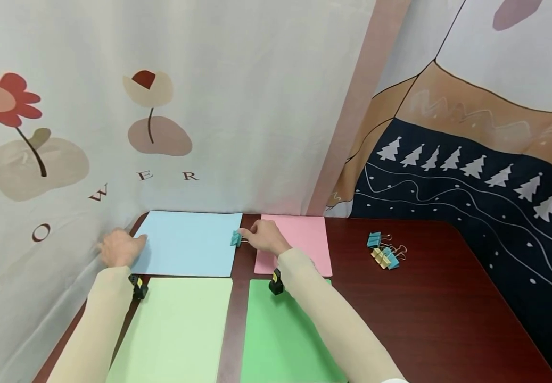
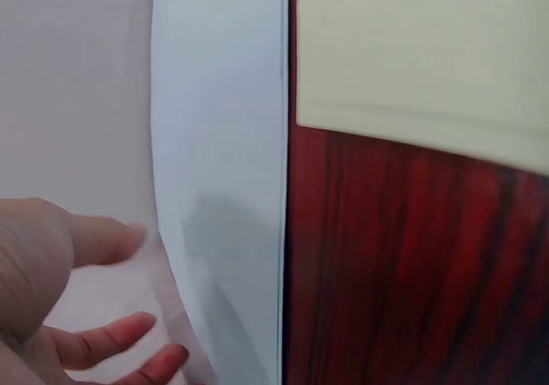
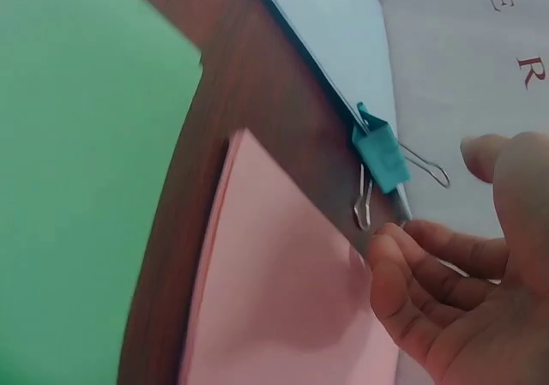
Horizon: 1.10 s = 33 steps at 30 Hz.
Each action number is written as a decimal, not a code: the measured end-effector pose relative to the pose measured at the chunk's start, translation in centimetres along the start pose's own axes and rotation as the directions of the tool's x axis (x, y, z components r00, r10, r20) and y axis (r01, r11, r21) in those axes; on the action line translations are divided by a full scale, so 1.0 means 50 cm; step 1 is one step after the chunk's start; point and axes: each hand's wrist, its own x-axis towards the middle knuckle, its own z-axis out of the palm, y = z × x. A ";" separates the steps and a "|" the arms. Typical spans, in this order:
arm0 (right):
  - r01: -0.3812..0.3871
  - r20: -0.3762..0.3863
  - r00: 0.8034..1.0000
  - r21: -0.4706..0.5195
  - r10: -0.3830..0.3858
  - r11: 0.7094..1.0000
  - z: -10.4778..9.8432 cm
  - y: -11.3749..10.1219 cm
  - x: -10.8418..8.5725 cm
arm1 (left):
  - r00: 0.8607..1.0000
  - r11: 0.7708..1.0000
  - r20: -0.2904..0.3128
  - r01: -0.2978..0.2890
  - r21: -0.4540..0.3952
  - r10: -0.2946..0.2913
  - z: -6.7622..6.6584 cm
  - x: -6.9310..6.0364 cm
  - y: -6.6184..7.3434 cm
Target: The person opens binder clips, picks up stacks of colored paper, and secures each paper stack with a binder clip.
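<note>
Two bare hands at work over coloured paper on a dark red-brown counter (image 1: 424, 314). A teal binder clip (image 3: 382, 158) sits astride the right edge of the light blue paper (image 1: 187, 244), its two wire handles projecting outward on either side of that edge. The right hand (image 1: 266, 238) lies just beside the clip, above the pink paper (image 1: 306, 239); in the right wrist view its grip is relaxed, the fingers loosely bent near the handles and the thumb standing apart from them, while contact between fingertips and wire cannot be told. The left hand (image 1: 118, 249) is at the left end of the light blue paper, its grip spread, with the thumb pointing toward the sheet and the other fingers out over the cloth side; whether it touches the paper is unclear. Pale green paper (image 1: 175, 324) lies in front of the light blue, and darker green paper (image 1: 273, 335) in front of the pink, partly covered by the right sleeve (image 1: 333, 314). To the right, a small cluster of binder clips (image 1: 385, 251), teal and yellow, rests on the counter. Behind stands a white curtain (image 1: 256, 106) printed with flowers and letters; at right, a dark cloth (image 1: 477, 197) bears white trees.
</note>
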 end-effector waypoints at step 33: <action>0.222 -0.132 0.956 -0.255 -0.262 0.941 -0.173 0.130 -0.168 | 0.870 0.850 0.040 -0.468 -0.244 0.491 -0.026 -0.202 0.099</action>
